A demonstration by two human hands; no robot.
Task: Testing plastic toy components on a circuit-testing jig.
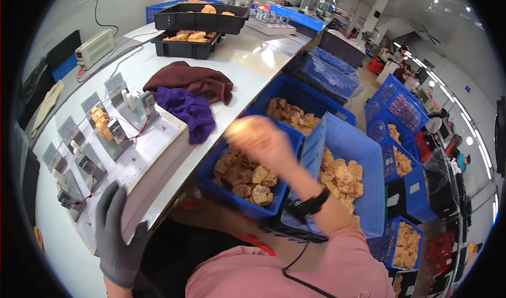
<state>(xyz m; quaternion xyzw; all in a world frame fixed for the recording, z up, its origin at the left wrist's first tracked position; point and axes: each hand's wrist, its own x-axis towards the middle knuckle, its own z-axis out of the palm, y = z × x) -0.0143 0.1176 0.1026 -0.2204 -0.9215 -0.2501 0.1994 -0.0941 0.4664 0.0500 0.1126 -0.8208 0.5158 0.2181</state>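
Resting flat on the near corner of the white test box, the gloved left hand lies with fingers spread, gripping nothing.

Right hand: bare, raised to the right of the test box and above the nearest blue crate; blurred, fingers curled round a tan part, though the exact grip cannot be made out. A black wrist strap with a cord sits on that forearm.

Test box: stands on the white bench, carrying small gauges, clamps and red wires; one tan part sits in a clamp toward its far left end.

Cloths: a purple cloth touches the far end of the test box; a brown cloth lies just beyond it.

Black trays: two, stacked at the far end of the bench from the test box, holding tan parts.

Blue crates: several to the right of the test box, below the bench edge, filled with tan parts; one tilted crate leans beside the nearest.
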